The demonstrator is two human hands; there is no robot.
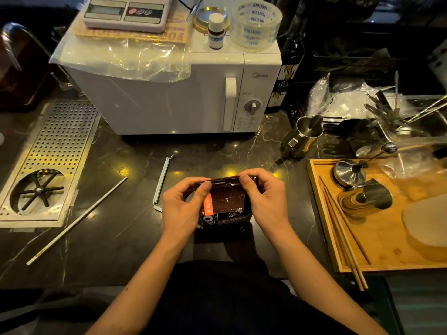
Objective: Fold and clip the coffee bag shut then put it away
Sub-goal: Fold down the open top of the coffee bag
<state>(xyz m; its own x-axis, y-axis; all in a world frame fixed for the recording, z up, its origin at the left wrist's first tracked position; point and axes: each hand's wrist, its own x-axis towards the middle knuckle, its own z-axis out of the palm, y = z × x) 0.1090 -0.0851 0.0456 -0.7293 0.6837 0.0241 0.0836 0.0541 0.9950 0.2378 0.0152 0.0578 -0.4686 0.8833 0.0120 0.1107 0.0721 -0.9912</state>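
Observation:
A dark coffee bag (227, 201) with an orange label stands upright on the black marble counter in front of me. My left hand (182, 209) grips its left side, with the thumb pressed on the top fold. My right hand (264, 199) holds the right side, thumb also on the folded top edge. A pale blue-grey sealing clip sleeve (161, 182) lies on the counter just left of my left hand. A long thin white rod (77, 220) lies diagonally further left.
A white microwave (188, 93) stands behind the bag, carrying a scale, tape roll and small bottle. A perforated metal drain tray (55, 153) is at left. A steel pitcher (304, 136) and a wooden tray (321, 213) with chopsticks and metal cups sit at right.

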